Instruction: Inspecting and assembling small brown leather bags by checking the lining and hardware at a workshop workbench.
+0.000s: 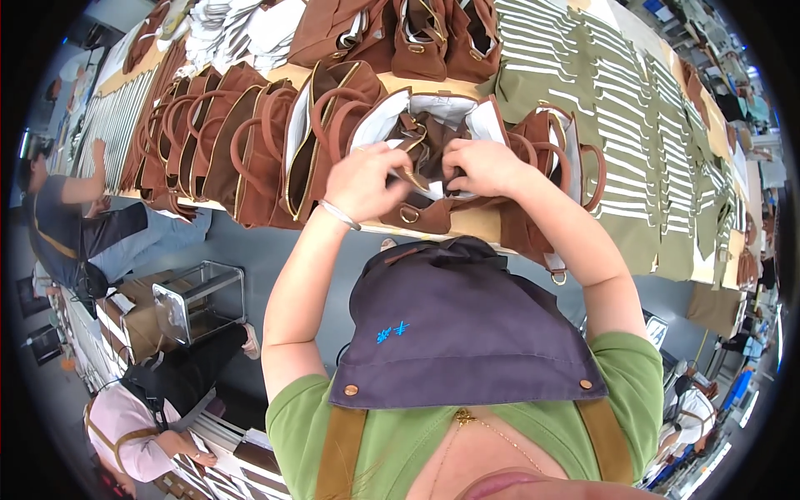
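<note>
The bag lies at the near edge of the table, at 12 o'clock from the person's chest, with its long axis running left to right and its open mouth turned up toward the camera. It is soft brown suede-like cloth with a pale, smooth lining that shows as two white flaps at 11 and 1 o'clock of the opening, and small gold metal rings hang from its near side. The left hand has its fingers curled and pinched shut on the dark inner fabric at the mouth's left side; a thin silver bangle circles that wrist. The right hand is likewise closed on the bag, thumb and fingers gripping the dark fabric at the mouth's right side, the two hands nearly touching. At 9 o'clock of the bag stands a row of like brown bags on edge, rounded handles arching up, zips gold. At 12 o'clock more bags stand upright. From 1 to 3 o'clock the table is covered with flat olive cloth pieces laid in overlapping rows with pale edges. The person wears a dark apron with tan straps over a green top.
</note>
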`<state>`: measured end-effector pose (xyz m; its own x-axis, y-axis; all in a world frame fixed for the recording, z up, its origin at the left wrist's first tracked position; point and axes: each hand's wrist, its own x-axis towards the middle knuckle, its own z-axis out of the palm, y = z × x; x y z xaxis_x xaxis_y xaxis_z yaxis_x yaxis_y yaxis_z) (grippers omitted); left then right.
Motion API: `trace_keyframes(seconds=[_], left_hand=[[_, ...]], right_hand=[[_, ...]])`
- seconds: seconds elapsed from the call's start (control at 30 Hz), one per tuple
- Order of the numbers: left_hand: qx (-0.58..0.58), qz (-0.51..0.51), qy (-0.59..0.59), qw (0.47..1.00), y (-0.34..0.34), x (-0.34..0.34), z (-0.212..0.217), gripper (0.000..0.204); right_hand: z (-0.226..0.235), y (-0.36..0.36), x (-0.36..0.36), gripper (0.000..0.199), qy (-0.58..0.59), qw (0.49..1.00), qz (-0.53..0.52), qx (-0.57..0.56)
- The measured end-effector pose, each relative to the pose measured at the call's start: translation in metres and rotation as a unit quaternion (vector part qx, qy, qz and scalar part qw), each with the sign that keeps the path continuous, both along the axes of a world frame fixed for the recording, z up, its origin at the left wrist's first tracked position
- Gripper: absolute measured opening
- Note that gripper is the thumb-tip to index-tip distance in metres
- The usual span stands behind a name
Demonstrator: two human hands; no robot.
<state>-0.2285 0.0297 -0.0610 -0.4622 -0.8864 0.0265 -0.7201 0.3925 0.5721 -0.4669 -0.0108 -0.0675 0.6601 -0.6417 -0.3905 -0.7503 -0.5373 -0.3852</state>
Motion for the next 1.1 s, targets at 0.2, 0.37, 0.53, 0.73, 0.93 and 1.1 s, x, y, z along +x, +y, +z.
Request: trace_keyframes(seconds=[0.2, 0.37, 0.53, 0.73, 0.93, 1.1], left_hand=[[-0.060, 0.192, -0.154, 0.967, 0.003, -0.007, -0.016, 0.011], [-0.201, 0.162, -0.045, 0.965, 0.023, -0.026, -0.004, 0.032], [-0.186, 0.077, -0.079, 0.976, 0.055, -0.043, 0.003, 0.023], [-0.170, 0.072, -0.039, 0.982, 0.070, -0.053, -0.028, 0.014], [-0.160, 0.037, -0.011, 0.986, 0.072, -0.051, -0.039, 0.010], [-0.121, -0.071, 0.033, 0.990, 0.086, -0.067, -0.037, 0.003]], right_hand=[[0.011, -0.007, -0.007, 0.024, -0.040, 0.992, -0.033, 0.114], [0.011, -0.002, 0.006, 0.024, -0.093, 0.986, -0.038, 0.132], [-0.004, -0.010, 0.010, 0.029, -0.096, 0.987, -0.052, 0.115], [0.002, -0.016, 0.027, 0.025, -0.061, 0.980, -0.055, 0.180], [-0.034, -0.018, 0.049, 0.022, -0.077, 0.996, 0.021, 0.027], [-0.054, -0.035, 0.046, 0.019, -0.090, 0.979, -0.074, -0.167]])
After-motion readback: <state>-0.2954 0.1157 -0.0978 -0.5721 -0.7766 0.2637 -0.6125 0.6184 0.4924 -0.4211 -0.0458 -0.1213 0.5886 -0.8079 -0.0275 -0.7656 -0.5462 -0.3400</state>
